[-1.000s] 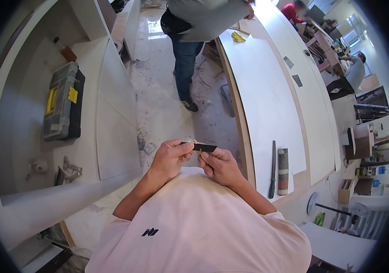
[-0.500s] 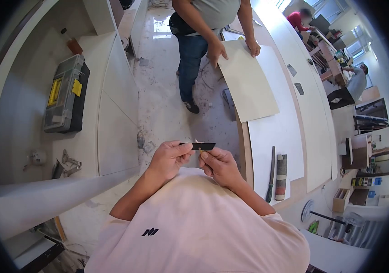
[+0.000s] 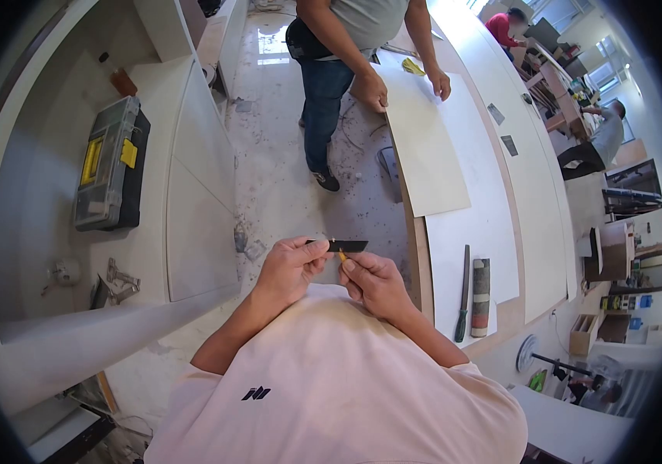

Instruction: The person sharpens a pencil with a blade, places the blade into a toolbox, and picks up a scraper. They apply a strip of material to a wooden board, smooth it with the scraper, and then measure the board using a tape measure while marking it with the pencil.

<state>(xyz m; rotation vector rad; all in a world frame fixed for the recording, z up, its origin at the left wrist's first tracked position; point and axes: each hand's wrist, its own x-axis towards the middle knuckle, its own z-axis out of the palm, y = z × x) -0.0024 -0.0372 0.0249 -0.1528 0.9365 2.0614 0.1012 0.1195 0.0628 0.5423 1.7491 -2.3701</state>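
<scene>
In front of my chest, my left hand point(image 3: 291, 267) is closed, pinching one end of a black utility knife blade point(image 3: 349, 246) between thumb and fingers. The blade lies about level, its slanted end pointing right. Just under it, my right hand point(image 3: 377, 284) is closed on a small yellow piece point(image 3: 342, 256) that touches or nearly touches the blade. Most of that piece is hidden by the fingers. A file point(image 3: 464, 290) with a dark handle and a rolled strip of sandpaper point(image 3: 481, 298) lie on the bench to my right.
Across the bench point(image 3: 510, 255), a co-worker point(image 3: 362, 31) has a hand at the edge of a cream sheet point(image 3: 428, 166). A yellow item point(image 3: 413, 67) lies near it. A toolbox point(image 3: 110, 166) and metal hinges point(image 3: 122, 280) sit in the cabinet at left.
The co-worker's cream sheet has shifted slightly, and one of their hands has come off it. The yellow piece in my right hand shows more clearly; my hands have hardly moved.
</scene>
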